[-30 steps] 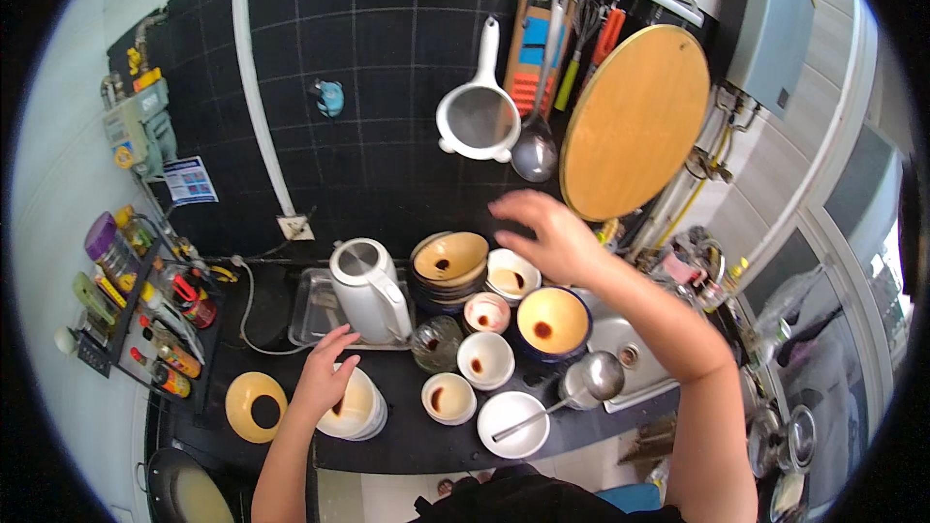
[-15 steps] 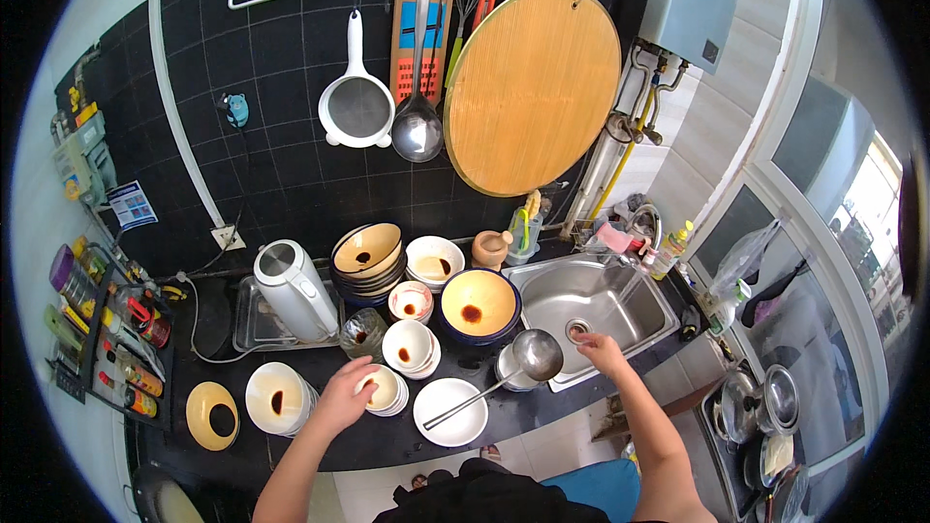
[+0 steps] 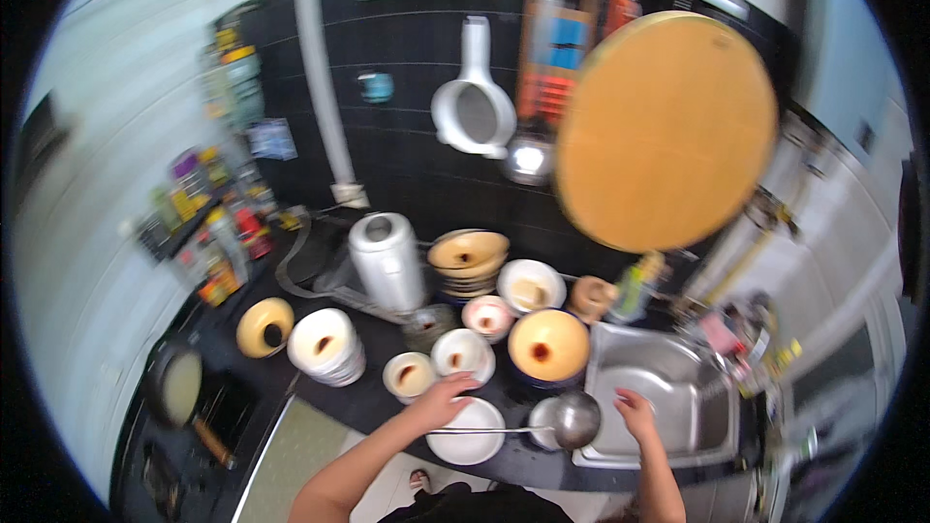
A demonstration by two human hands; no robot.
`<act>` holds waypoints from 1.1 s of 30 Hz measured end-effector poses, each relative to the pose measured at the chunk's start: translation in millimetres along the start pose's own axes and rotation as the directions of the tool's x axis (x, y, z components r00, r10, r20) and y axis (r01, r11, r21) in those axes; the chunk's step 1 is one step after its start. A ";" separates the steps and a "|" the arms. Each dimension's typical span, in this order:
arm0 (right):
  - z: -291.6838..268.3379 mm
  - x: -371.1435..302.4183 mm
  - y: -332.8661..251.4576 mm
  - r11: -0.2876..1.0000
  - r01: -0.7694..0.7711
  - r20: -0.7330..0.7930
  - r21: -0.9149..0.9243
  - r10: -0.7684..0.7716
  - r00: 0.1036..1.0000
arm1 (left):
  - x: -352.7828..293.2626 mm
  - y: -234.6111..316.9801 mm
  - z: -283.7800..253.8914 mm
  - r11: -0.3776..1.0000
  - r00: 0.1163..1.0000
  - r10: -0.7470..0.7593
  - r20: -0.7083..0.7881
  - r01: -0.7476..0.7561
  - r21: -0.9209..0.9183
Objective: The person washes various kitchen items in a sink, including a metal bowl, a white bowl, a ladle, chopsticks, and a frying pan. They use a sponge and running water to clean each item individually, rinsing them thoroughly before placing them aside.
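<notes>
My left hand [image 3: 444, 401] hovers over the far left edge of a white plate [image 3: 467, 448], fingers stretched out and blurred, with nothing visible in them. A metal ladle [image 3: 577, 420] lies with its handle across that plate and its bowl over a small white bowl [image 3: 544, 429]. My right hand [image 3: 635, 413] is above the left part of the steel sink [image 3: 702, 447], fingers apart and holding nothing visible. Just beyond my left hand stand small white bowls [image 3: 461, 353] with dark liquid inside. Another small bowl [image 3: 409, 377] is left of it.
Behind are a large yellow-lined bowl [image 3: 548, 337], stacked yellow bowls [image 3: 469, 250] and a white kettle [image 3: 387, 271]. Farther left stand a bowl stack [image 3: 339, 368] and a yellow bowl [image 3: 254, 315]. A pan [image 3: 181, 385] sits far left. A round board [image 3: 668, 131] hangs above.
The view has swung left and blurred. My left hand has moved right, from the small bowl to above the plate. My right hand remains over the sink; the ladle still rests there.
</notes>
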State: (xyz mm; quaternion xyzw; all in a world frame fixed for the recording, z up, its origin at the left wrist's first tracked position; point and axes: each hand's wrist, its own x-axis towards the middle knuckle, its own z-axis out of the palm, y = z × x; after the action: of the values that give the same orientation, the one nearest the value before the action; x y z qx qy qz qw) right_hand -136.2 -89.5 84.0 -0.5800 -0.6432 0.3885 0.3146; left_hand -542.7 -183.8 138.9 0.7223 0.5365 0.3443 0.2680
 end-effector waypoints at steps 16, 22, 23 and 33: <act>177.9 17.0 -193.4 0.907 0.347 0.478 0.239 -0.421 0.771 | -211.1 13.5 -130.5 0.877 0.695 -0.289 -0.659 0.468 0.109; 323.0 -54.7 -273.2 0.868 0.392 0.671 0.303 -0.487 0.559 | -353.0 -21.1 -197.3 0.822 0.329 -0.259 -0.908 0.569 -0.029; 350.8 -75.9 -288.1 0.859 0.425 0.705 0.283 -0.487 0.515 | -379.1 -31.1 -204.6 0.783 0.246 -0.275 -0.930 0.619 -0.068; 620.7 -249.4 -346.3 0.976 0.168 0.982 0.140 -0.159 0.103 | -491.7 -158.4 -250.4 0.340 0.007 -0.936 -0.351 0.264 -0.903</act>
State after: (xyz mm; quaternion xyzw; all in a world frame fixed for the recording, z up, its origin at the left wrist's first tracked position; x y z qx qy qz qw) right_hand -808.7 -429.0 84.4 -0.1046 -0.7505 0.6349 -0.1504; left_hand -924.8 -606.7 70.9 -0.0644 0.7105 0.6394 0.2869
